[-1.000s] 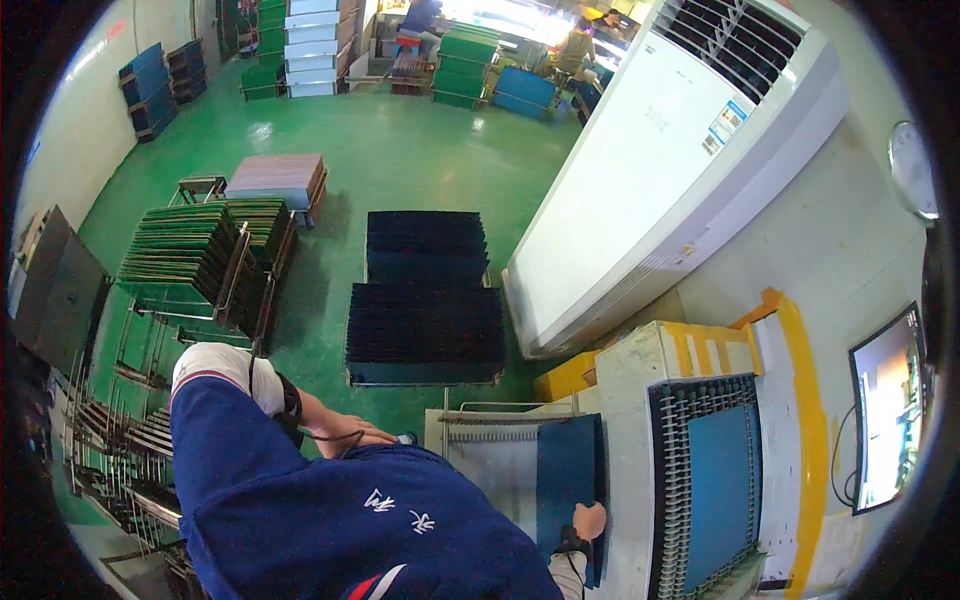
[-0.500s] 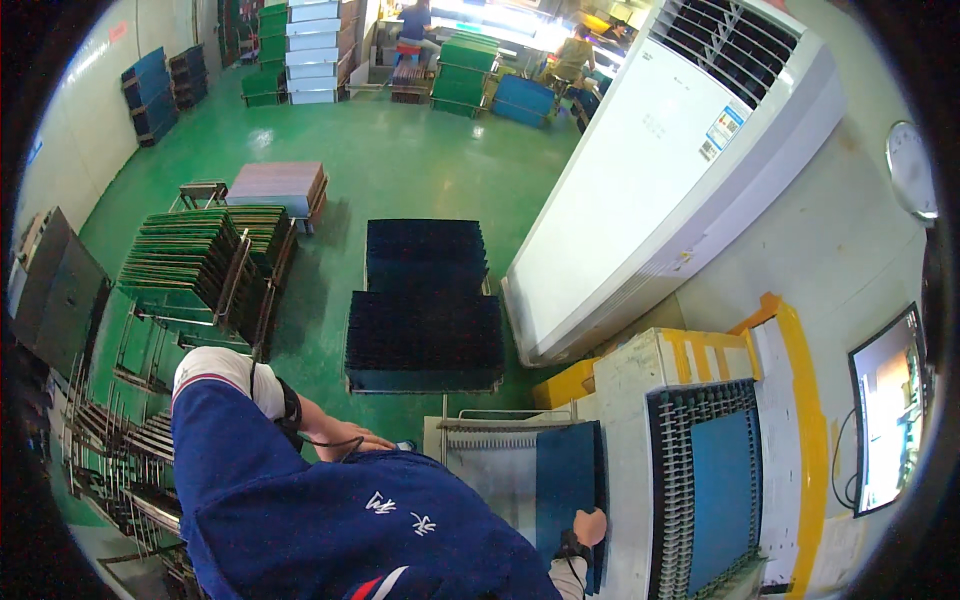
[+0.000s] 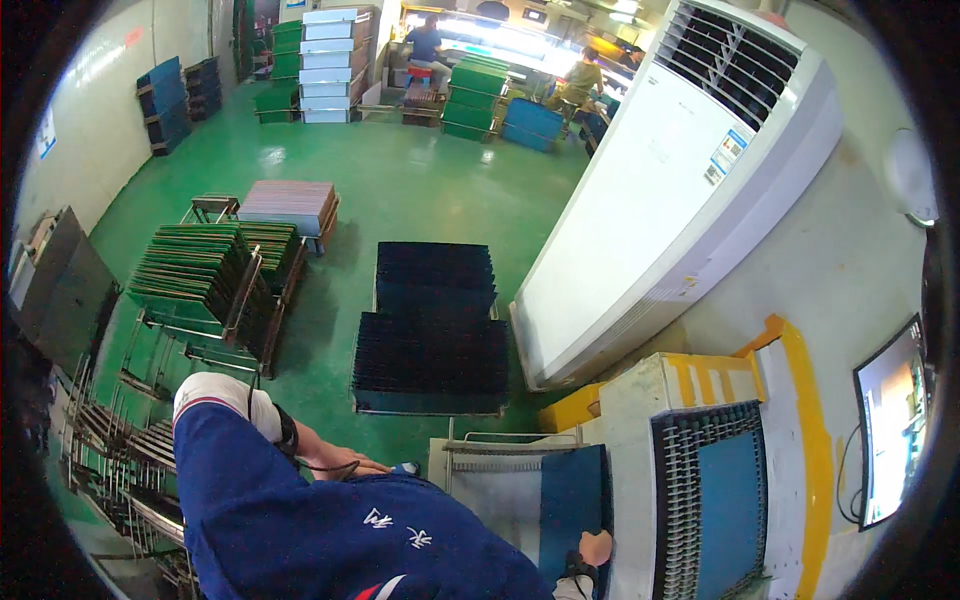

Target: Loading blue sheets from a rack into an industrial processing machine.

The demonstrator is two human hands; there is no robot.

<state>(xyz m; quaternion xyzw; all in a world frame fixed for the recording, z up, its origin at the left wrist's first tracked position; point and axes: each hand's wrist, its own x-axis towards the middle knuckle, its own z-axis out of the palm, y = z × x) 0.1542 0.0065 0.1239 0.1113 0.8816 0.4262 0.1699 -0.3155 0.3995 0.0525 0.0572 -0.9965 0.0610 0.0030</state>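
Observation:
My right hand [image 3: 596, 547] is closed at the right edge of a dark blue panel [image 3: 570, 495], low in the head view. The panel stands in a wire rack [image 3: 495, 470] beside a grey cabinet. The fingertips are hidden behind the panel's edge, but the hand looks to be gripping it. My left hand [image 3: 350, 463] lies near my waist, fingers stretched out flat and holding nothing that shows. A thin dark cable runs from a band on that wrist. My blue shirt covers much of the lower view.
A roller conveyor [image 3: 680, 500] carries a blue panel [image 3: 728, 510] at right. Racks of dark panels [image 3: 430, 365] and green panels [image 3: 190, 270] stand on the floor. A tall white air conditioner [image 3: 650, 190] leans into view. Two people sit at a bright far bench.
The whole view has tilted, so the room sits a little lower in the picture. My right hand stays at the panel's edge and my left hand stays at my waist.

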